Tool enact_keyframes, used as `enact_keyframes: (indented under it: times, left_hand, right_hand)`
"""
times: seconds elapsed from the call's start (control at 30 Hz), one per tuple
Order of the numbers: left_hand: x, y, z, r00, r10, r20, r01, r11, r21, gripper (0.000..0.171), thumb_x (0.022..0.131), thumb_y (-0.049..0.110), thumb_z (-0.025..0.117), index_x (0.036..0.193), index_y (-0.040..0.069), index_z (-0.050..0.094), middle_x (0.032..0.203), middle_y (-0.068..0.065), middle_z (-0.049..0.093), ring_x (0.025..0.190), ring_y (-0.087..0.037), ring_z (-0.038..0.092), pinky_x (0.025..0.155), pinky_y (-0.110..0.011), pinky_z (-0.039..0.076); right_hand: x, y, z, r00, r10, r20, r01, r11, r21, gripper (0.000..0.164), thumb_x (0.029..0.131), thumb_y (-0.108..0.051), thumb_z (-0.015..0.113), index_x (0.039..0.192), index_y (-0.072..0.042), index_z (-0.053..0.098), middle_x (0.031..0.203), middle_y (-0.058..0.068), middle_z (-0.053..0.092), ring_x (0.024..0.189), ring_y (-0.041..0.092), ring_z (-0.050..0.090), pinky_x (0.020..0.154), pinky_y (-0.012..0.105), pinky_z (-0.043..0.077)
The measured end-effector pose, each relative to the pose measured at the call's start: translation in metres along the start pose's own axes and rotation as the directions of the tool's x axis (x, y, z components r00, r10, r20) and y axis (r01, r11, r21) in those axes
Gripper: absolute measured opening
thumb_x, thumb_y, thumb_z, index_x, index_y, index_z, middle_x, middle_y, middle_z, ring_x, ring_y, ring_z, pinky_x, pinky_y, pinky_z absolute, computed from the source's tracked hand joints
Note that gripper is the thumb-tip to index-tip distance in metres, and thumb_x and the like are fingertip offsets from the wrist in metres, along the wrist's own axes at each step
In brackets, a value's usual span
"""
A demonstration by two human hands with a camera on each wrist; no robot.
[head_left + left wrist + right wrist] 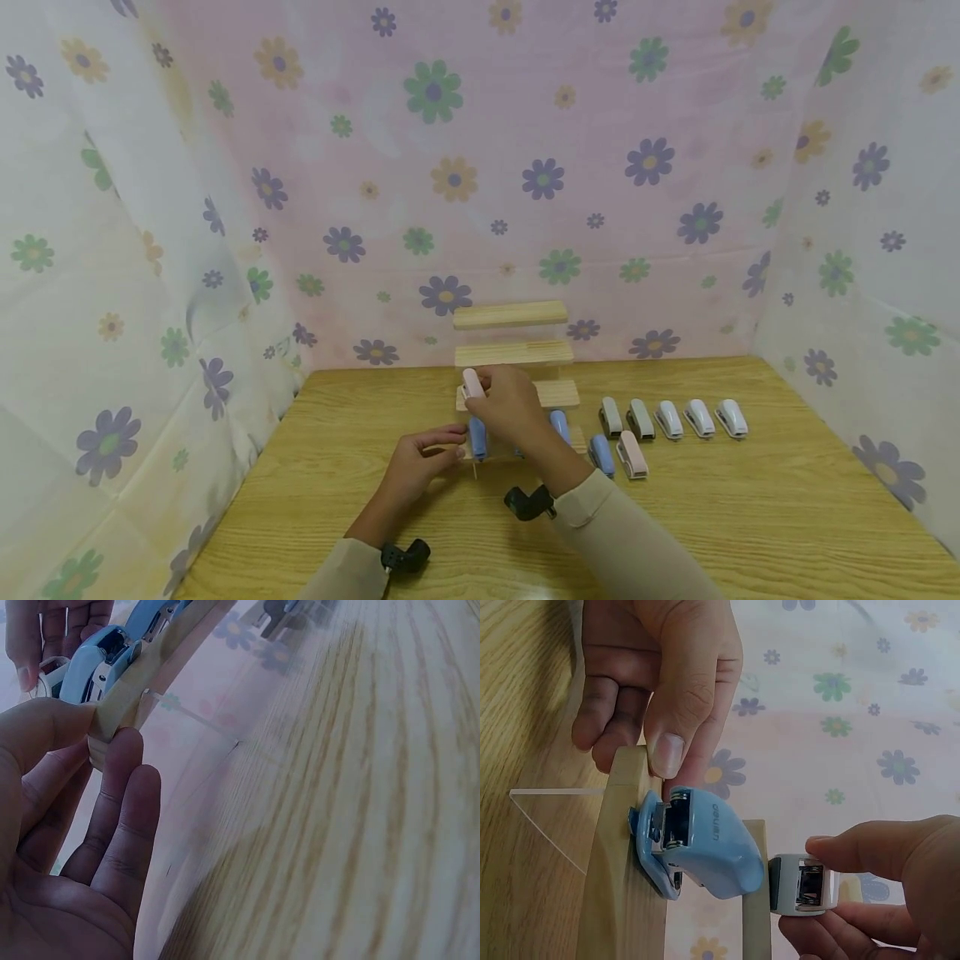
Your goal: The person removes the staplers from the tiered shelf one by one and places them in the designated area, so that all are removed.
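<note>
My left hand (pixel 422 457) pinches the left end of the lowest wooden tier (pixel 118 706) of a stepped display rack, thumb on one side and fingers on the other. A blue stapler (pixel 477 438) rests on that tier beside the fingertips. Above it, my right hand (pixel 512 405) grips a pale pink stapler (pixel 472 382) between thumb and fingers. In the right wrist view this stapler (pixel 804 885) has its dark base against the second tier (pixel 757 900). Another blue stapler (pixel 559 424) lies farther right on the lowest tier; one between them is mostly hidden by the right hand.
Right of the rack lie two grey-green staplers (pixel 641 418) and several white ones (pixel 698 418). In front of them are a blue stapler (pixel 601 455) and a pink stapler (pixel 632 455). Upper tiers (pixel 511 315) rise towards the flowered cloth (pixel 495 133) behind.
</note>
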State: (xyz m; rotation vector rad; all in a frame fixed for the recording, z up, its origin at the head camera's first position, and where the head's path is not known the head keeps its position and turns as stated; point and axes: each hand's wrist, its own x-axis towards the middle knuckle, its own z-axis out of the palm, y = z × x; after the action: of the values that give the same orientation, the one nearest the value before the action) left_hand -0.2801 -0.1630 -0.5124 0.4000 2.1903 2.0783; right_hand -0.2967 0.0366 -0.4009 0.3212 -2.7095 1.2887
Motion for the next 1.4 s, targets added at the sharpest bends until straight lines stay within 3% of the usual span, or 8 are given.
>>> enact_keyframes:
  times: [0.3,0.57,0.8,1.13,1.4]
  left_hand:
    - [0.000,0.001,0.001,1.000,-0.001,0.001,0.001,0.999,-0.050,0.026,0.092,0.005,0.077,0.117,-0.002,0.076,0.141,-0.011,0.065,0.125,-0.025,0.067,0.088,-0.040,0.065]
    - [0.001,0.000,0.001,1.000,0.010,0.001,-0.010,0.999,-0.041,0.026,0.092,0.007,0.079,0.116,-0.001,0.077,0.141,-0.011,0.066,0.123,-0.027,0.067,0.089,-0.040,0.065]
    - [0.000,-0.001,0.000,1.000,0.021,0.010,-0.021,0.999,-0.028,0.026,0.092,0.009,0.079,0.115,-0.001,0.077,0.141,-0.011,0.066,0.121,-0.027,0.068,0.089,-0.038,0.065]
    - [0.000,-0.001,0.000,1.000,0.020,0.020,-0.019,0.999,-0.034,0.027,0.092,0.009,0.078,0.117,-0.002,0.076,0.143,-0.012,0.064,0.117,-0.028,0.070,0.089,-0.040,0.065]
    - [-0.001,-0.001,0.000,0.999,0.019,0.026,-0.017,0.998,-0.061,0.029,0.093,0.006,0.076,0.120,-0.004,0.074,0.144,-0.014,0.062,0.114,-0.026,0.072,0.089,-0.041,0.065]
  right_hand:
    - [-0.006,0.008,-0.002,0.998,-0.031,-0.045,0.032,0.999,0.027,0.039,0.092,-0.019,0.076,0.130,-0.015,0.073,0.115,0.001,0.076,0.094,0.019,0.074,0.063,0.027,0.061]
    - [-0.016,0.012,-0.012,0.992,-0.083,-0.091,0.089,0.994,0.065,0.042,0.089,-0.016,0.078,0.131,-0.014,0.072,0.113,0.000,0.075,0.081,0.013,0.073,0.054,0.027,0.059]
    - [-0.029,0.022,-0.023,0.987,-0.086,-0.135,0.095,0.993,0.067,0.044,0.088,-0.015,0.080,0.131,-0.013,0.072,0.111,0.004,0.074,0.079,0.014,0.073,0.052,0.025,0.059]
    - [-0.049,0.038,-0.047,0.986,-0.050,-0.162,0.050,0.999,-0.002,0.047,0.088,-0.019,0.082,0.133,-0.016,0.071,0.112,0.006,0.072,0.090,0.020,0.074,0.061,0.029,0.063]
    - [-0.058,0.060,-0.067,0.984,-0.061,-0.166,0.054,0.998,-0.044,0.051,0.088,-0.019,0.082,0.137,-0.013,0.068,0.111,0.008,0.073,0.090,0.020,0.075,0.057,0.026,0.062]
